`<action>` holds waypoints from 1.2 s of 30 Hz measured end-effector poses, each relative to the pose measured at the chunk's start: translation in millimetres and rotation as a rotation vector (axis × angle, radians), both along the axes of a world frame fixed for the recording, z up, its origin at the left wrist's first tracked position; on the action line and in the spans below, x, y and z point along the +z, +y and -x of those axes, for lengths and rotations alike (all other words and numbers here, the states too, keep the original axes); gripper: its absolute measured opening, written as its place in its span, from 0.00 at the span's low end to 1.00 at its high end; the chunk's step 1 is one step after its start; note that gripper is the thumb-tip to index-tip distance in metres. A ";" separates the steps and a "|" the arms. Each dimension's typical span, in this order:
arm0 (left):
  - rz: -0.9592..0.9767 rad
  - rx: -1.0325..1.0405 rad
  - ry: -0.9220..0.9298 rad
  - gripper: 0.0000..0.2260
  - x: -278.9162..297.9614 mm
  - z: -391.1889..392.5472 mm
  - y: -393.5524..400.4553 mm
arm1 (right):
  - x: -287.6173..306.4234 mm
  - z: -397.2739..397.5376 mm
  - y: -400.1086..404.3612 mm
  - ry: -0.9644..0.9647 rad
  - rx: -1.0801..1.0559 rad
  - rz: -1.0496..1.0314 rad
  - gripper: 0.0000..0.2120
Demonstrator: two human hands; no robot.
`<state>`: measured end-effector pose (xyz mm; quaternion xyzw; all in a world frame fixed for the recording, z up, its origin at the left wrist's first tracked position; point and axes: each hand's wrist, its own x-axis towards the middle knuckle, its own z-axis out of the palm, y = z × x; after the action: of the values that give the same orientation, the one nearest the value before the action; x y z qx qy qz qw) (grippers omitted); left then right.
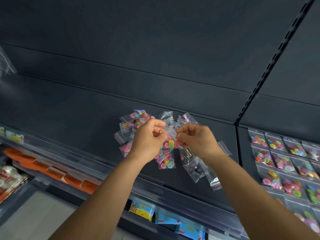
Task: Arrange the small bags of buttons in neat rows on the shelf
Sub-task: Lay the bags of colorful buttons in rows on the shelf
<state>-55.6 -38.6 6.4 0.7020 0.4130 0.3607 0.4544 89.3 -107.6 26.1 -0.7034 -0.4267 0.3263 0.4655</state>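
Note:
A small clear bag of coloured buttons [170, 142] is held over the dark shelf [86, 122]. My left hand [149, 137] pinches its left edge and my right hand [195, 138] pinches its right edge. Under and around both hands lies a loose heap of small bags [165, 160], some with bright buttons, some with dark or metal pieces. On the neighbouring shelf section at the right, button bags lie in rows [284, 158] side by side.
A slotted upright [256, 87] divides the two shelf sections. The shelf's clear front lip [155, 189] runs below my forearms. Lower shelves hold orange items [52, 170], blue packets [166, 219] and a red-and-white packet [8, 179].

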 end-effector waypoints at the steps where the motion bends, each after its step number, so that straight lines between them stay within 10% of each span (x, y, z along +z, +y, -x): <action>1: 0.015 0.012 -0.028 0.15 0.7 0.9 0.9 | 0.5 2.0 1.3 0.026 -0.008 -0.010 0.07; 9: 0.308 -0.019 -0.137 0.12 -1.7 1.2 1.0 | -0.7 15.4 5.2 0.305 -0.116 -0.163 0.09; 27: 0.296 -0.005 -0.141 0.03 4.1 9.3 -9.1 | 7.1 12.1 0.6 -0.397 0.161 0.013 0.05; 36: 0.226 0.090 -0.095 0.11 8.9 17.5 -5.2 | 5.4 18.4 5.2 -0.369 0.136 0.107 0.06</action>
<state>-73.1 -43.8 15.3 0.6091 0.4601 0.3650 0.5329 70.9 -102.4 31.4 -0.7446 -0.5332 0.2448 0.3183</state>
